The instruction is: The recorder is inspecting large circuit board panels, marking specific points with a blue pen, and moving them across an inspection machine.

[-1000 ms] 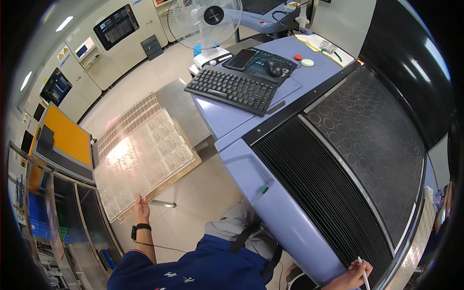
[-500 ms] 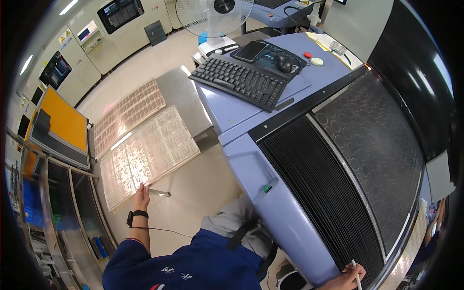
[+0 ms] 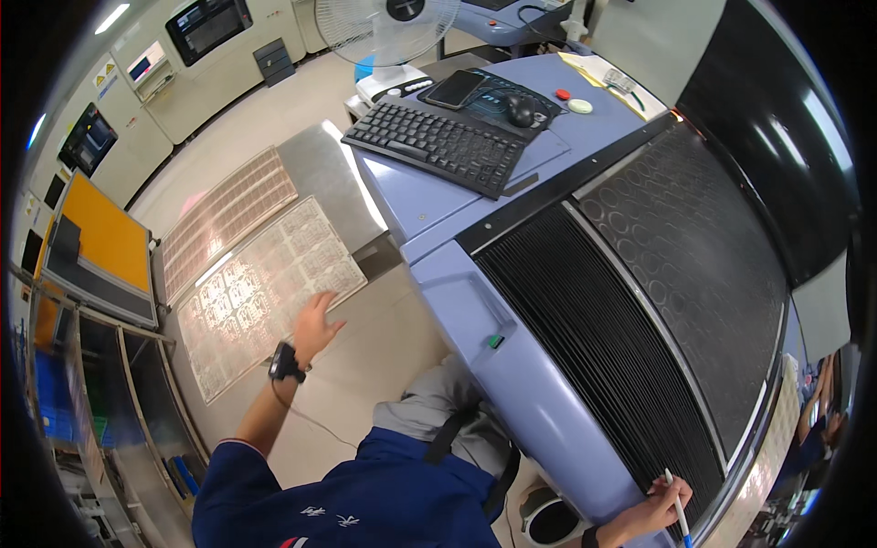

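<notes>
My left hand [image 3: 315, 329] hovers at the right front edge of a copper-coloured circuit panel [image 3: 239, 306], with thumb and fingers apart and nothing held. Whether its fingertips touch the panel, I cannot tell. A second circuit panel [image 3: 228, 215] lies just behind on the same steel table [image 3: 320, 169]. At the lower right, my right hand [image 3: 660, 510] grips a white pen [image 3: 677, 504] with a blue end. That hand is over the near end of the black ribbed bellows [image 3: 585, 338] of a blue machine [image 3: 530, 384].
A black keyboard [image 3: 437, 142], a mouse [image 3: 521, 111] and a phone [image 3: 456, 89] lie on the machine's top, near a white fan [image 3: 388, 27]. A dark bed with round marks [image 3: 685, 247] adjoins the bellows. Steel racks [image 3: 119, 365] stand at left.
My left hand has come off the front edge of the near panel and shifted right and slightly farther away. My right hand keeps the pen, its blue end now showing.
</notes>
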Tool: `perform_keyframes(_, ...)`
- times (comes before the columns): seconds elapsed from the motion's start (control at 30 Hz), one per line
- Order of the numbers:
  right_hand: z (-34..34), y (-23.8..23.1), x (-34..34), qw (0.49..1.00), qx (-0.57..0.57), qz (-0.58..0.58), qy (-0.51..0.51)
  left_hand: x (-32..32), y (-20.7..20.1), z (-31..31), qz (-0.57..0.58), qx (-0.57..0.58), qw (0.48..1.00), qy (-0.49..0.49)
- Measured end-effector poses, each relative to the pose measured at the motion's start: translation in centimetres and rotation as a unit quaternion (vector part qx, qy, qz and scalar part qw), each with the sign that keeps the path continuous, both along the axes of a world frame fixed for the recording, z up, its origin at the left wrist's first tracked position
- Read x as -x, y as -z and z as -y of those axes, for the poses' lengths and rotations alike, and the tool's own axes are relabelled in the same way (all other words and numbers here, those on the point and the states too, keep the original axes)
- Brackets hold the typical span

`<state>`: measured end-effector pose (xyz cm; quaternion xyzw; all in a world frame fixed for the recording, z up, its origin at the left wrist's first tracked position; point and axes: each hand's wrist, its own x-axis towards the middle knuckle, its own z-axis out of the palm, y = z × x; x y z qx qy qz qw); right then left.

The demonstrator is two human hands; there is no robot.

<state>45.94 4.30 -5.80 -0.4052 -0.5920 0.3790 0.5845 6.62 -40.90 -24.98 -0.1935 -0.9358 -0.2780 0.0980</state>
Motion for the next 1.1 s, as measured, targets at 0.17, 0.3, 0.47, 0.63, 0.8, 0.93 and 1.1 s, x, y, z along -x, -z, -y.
perform_keyframes(0.17,-1.0,2.4,-2.1,1.000,-0.017,-0.009,0.009,1.5,-1.8,-0.5,0.124,0.329,0.936,-0.003)
perform_keyframes(0.3,-0.1,1.7,-1.8,0.996,-0.018,-0.086,0.016,0.1,0.5,5.1,0.210,0.392,0.895,-0.033)
perform_keyframes(0.47,-0.2,1.3,-1.3,0.998,0.002,-0.024,0.054,0.1,1.7,9.4,0.277,0.394,0.875,-0.055)
perform_keyframes(0.63,-0.4,1.4,-1.2,0.999,-0.004,-0.005,0.033,-0.3,1.6,10.8,0.243,0.283,0.928,0.010)
perform_keyframes(0.8,-0.3,1.3,-1.6,0.999,-0.015,0.015,0.038,-0.1,2.1,11.9,0.244,0.319,0.916,0.024)
perform_keyframes(0.93,-0.1,1.6,-1.2,0.999,-0.008,-0.011,0.035,-0.9,3.2,13.4,0.268,0.351,0.897,0.018)
perform_keyframes(1.1,-0.1,1.1,-1.8,0.999,-0.005,-0.037,0.037,0.9,1.0,3.6,0.073,0.259,0.955,0.122)
